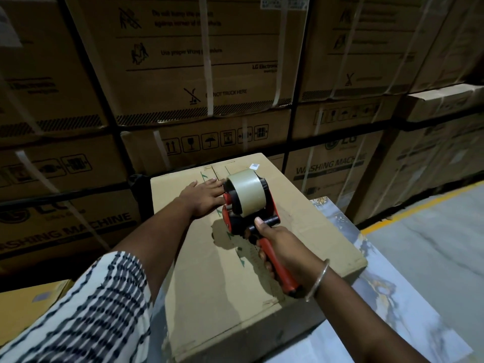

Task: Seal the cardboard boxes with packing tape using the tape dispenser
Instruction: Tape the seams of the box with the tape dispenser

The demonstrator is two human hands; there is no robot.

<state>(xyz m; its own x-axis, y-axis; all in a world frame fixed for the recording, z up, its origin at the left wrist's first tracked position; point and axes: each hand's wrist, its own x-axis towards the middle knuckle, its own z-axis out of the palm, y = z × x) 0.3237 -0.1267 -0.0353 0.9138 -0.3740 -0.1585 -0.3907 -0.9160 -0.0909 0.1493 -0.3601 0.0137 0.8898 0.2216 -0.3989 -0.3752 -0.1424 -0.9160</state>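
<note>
On top of the cardboard box (309, 226), which rests on a marbled table (408, 320), the red-and-black tape dispenser (246, 205) sits over the centre seam (247, 251), roughly midway along it; a glossy strip of tape appears to cover the seam between the dispenser and the near edge of the box, so sealing is judged about half complete; the far stretch of seam beyond the dispenser appears untaped, though dim light prevents certainty. The right hand (281, 247) grips the dispenser's red handle, fingers curled round it and thumb extended up toward the black crossbar. The left hand (203, 197) lies flat on the box left of the dispenser, fingers straight and held close together, tips just beside the tape roll (245, 186); stacked washing-machine cartons (183, 61) stand behind the box.
</note>
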